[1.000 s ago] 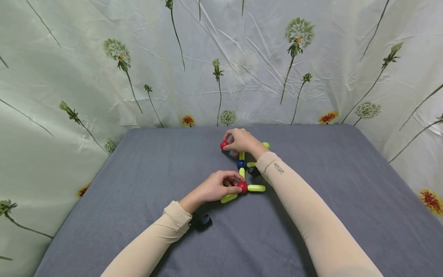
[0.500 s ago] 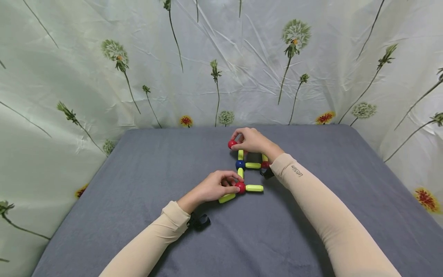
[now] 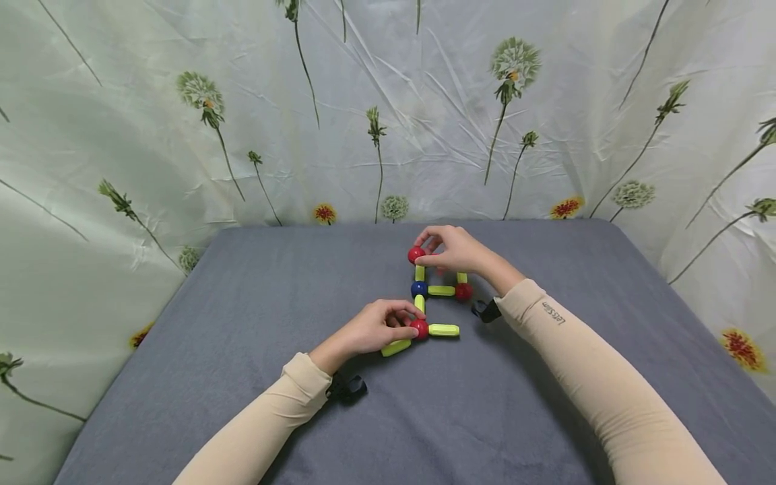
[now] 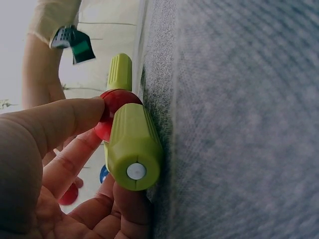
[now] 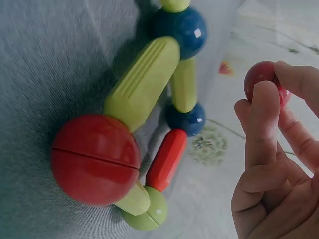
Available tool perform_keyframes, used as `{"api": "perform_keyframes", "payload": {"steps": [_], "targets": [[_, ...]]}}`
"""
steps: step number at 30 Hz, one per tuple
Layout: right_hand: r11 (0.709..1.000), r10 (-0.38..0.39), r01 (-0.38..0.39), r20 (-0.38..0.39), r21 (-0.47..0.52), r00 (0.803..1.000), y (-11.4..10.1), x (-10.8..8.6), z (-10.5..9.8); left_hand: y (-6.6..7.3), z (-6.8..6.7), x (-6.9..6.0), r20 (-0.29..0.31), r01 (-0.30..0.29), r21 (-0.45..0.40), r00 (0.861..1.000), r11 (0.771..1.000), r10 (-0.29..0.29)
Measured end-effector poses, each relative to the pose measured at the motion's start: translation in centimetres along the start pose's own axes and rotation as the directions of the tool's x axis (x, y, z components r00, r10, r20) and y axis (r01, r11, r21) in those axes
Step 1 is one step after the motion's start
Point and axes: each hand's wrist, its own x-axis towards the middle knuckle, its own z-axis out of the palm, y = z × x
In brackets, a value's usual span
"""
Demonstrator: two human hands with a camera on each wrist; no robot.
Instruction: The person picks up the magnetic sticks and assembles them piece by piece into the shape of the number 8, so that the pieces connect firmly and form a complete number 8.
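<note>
With thumb and fingers my left hand [image 3: 370, 328] pinches a red ball [image 3: 419, 329] at the near end of a magnetic ball-and-stick frame. Yellow-green sticks [image 4: 133, 144] join that ball, one ending in a silver tip. My right hand [image 3: 463, 252] holds another red ball [image 5: 259, 79] by its fingertips; in the right wrist view it is apart from the frame. Below it in the head view, a stick leads to a blue ball [image 3: 419, 289]. The frame's loop also has a red ball [image 5: 95, 159], a second blue ball [image 5: 185, 118], a red stick [image 5: 167, 160] and a green ball [image 5: 147, 209].
The frame lies on a grey cloth-covered table [image 3: 273, 283]. Behind the table hangs a pale curtain [image 3: 339, 135] printed with flowers. Black wrist straps [image 3: 348, 389] show under both wrists.
My right hand has moved to the right with its red ball, over the frame's far part, uncovering the loop's near stick and red ball. My left hand keeps its hold, nearly still.
</note>
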Motion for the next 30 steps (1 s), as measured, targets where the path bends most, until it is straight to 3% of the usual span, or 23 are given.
{"api": "perform_keyframes", "payload": {"steps": [6,14,22,30], "targets": [[0.999,-0.032,0.032,0.0,0.034,1.0,-0.3,-2.2,0.0,-0.2,-0.1,-0.2,-0.009,0.017,-0.008,1.0,1.0,-0.017],[0.999,-0.052,0.052,-0.001,0.013,0.999,1.0,-4.9,-0.4,-0.2,0.0,-0.3,-0.011,0.009,0.003,1.0,1.0,-0.009],[0.996,-0.011,0.006,0.06,0.089,0.998,2.8,-7.8,-1.4,-0.1,0.1,0.0,-0.014,0.006,-0.005,1.0,1.0,-0.006],[0.993,0.03,-0.039,0.089,0.109,0.996,3.6,-10.0,-1.0,0.0,0.2,0.0,-0.013,-0.008,-0.003,1.0,1.0,0.008]]}}
